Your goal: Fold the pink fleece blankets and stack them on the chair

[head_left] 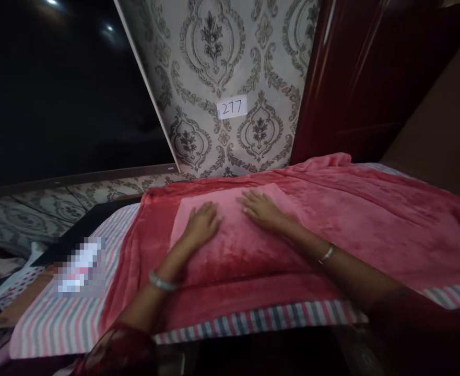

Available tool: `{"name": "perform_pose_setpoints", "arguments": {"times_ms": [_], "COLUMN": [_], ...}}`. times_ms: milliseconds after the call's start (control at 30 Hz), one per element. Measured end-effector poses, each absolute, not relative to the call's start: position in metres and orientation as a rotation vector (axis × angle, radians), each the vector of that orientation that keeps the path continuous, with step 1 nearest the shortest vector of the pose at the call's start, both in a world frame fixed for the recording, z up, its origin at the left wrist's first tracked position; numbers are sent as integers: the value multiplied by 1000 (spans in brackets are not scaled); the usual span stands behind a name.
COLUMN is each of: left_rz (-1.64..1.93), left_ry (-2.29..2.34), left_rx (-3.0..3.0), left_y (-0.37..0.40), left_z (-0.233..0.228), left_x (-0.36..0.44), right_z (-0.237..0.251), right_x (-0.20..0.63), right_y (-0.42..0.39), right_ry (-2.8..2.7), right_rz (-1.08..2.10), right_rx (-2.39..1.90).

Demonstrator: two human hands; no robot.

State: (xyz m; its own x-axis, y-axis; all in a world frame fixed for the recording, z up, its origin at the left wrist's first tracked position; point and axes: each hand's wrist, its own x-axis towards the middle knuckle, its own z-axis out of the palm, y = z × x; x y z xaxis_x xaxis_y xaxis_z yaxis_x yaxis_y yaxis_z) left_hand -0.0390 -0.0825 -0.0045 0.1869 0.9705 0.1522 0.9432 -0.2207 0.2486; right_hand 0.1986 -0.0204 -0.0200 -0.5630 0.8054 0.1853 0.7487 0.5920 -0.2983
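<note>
Over a striped sheet, before damask wallpaper, a pink-and-red plush blanket is spread. Its paler rectangular section is touched by the left hand and the right hand, both laid flat and unclenched. To the wallpaper a "277" paper label is fixed.
</note>
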Motion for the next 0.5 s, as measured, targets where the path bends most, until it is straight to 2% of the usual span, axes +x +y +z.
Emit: {"name": "perform_pose_setpoints", "arguments": {"times_ms": [100,233,367,500], "left_rz": [348,434,536,551], "left_ry": [1463,1552,1643,1632], "left_rx": [2690,2830,2857,2857], "left_y": [-140,-175,-176,-176], "left_z": [-29,-62,-74,-75], "left_x": [-23,-12,-8,-9], "right_z": [-32,-45,-47,-50], "right_x": [193,187,190,196], "right_y": [-47,-33,24,69], "right_ry": [-2719,-2845,-2834,-2679], "right_rz": [298,298,152,62], "right_rx": [-907,-701,-900,-1310]}}
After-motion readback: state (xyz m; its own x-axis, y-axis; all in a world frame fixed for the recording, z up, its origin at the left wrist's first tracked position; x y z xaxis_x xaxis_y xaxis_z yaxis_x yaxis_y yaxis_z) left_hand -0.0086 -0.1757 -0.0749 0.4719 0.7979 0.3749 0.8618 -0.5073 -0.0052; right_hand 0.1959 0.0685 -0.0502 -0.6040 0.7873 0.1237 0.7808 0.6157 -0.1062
